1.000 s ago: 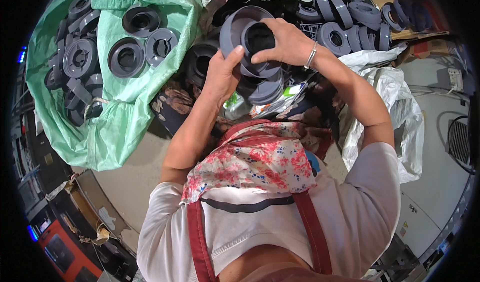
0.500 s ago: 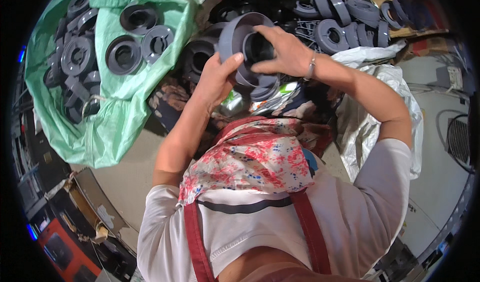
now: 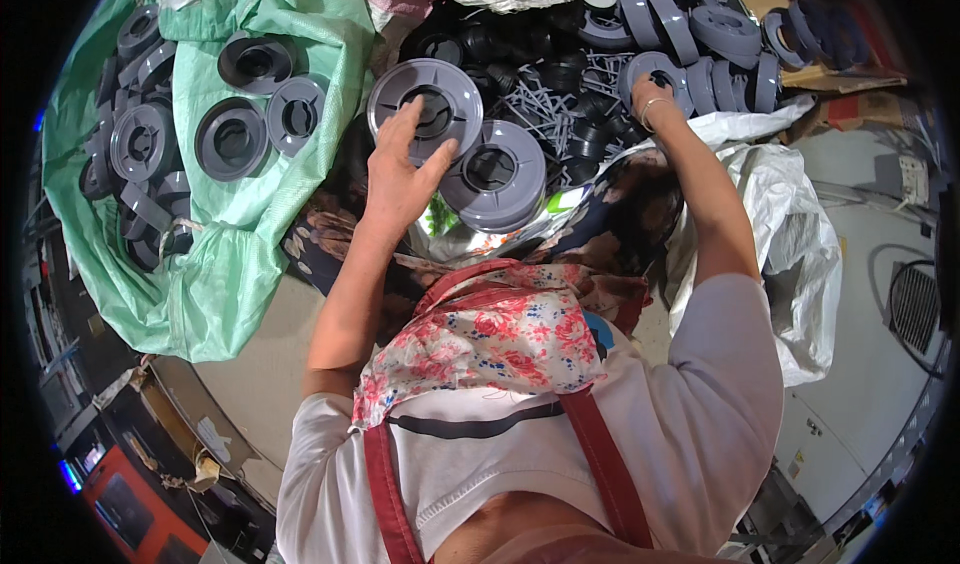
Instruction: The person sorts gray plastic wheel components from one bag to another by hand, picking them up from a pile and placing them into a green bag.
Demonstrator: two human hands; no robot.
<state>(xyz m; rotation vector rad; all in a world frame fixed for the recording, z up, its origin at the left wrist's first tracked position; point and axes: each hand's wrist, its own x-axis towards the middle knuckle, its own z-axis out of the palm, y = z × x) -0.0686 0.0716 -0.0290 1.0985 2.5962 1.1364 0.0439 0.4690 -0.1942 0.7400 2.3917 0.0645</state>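
My left hand (image 3: 403,169) is over a grey flanged plastic ring (image 3: 466,101), its fingers stretched across the black centre and its thumb apart. That ring leans beside another grey ring (image 3: 525,154), which lies on top of a low stack in front of me. Far to the right, my right hand (image 3: 655,102) reaches into the pile, its fingers curled into the middle of a grey plastic ring (image 3: 680,82). The fingertips are partly hidden there.
A green woven sack (image 3: 215,294) with several grey rings lies at the left. Loose grey stick-shaped pieces (image 3: 535,104) and black round parts (image 3: 590,144) lie between my hands. More grey rings (image 3: 725,34) fill the far right, near a white sack (image 3: 790,254).
Both hands were together on a grey ring with a black centre. My right hand has left it and moved right to another ring; my left hand has opened over a ring at the left.
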